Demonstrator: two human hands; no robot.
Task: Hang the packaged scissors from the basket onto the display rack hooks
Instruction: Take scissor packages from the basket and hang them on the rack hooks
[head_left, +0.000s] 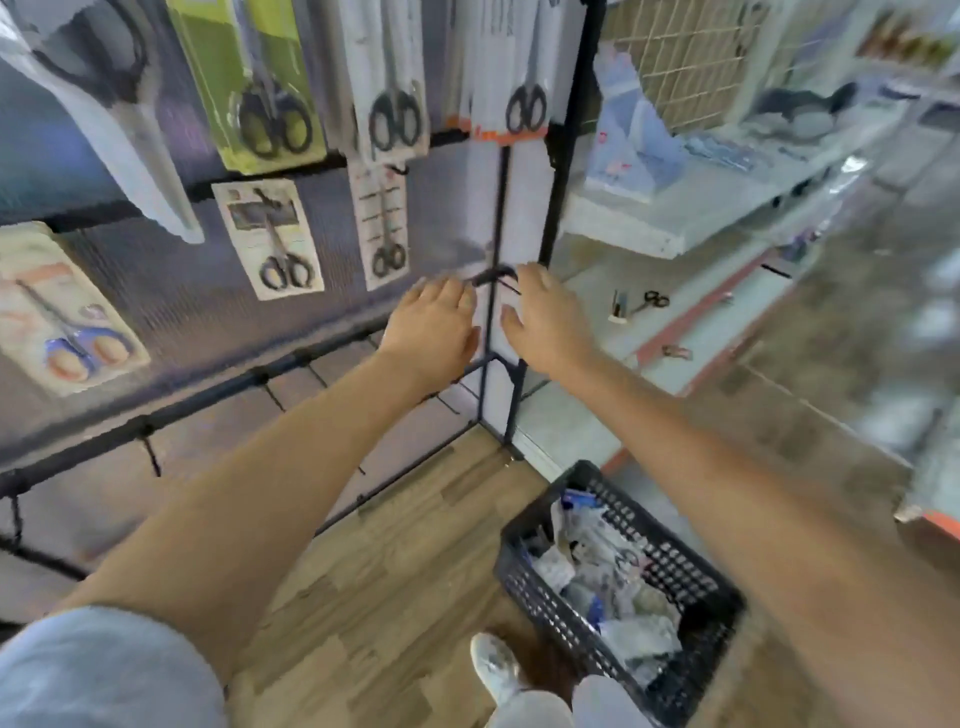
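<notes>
1. Reaching forward side by side, the left hand (434, 325) and right hand (545, 317) meet at a black metal hook (493, 275) on the dark wire display rack (498, 208).
2. Both hands show their backs; blur hides the fingertips, so I cannot tell whether either grips anything.
3. Packaged scissors hang on the rack: a green card pack (260, 83), a white card pack (275, 239) and a narrow white pack (384, 228), each upright on its long axis with black handles down and blades pointing up.
4. More packaged scissors (602, 571) lie jumbled in the dark perforated plastic basket (550, 608) on the wooden floor (395, 561), below the right forearm.
</notes>
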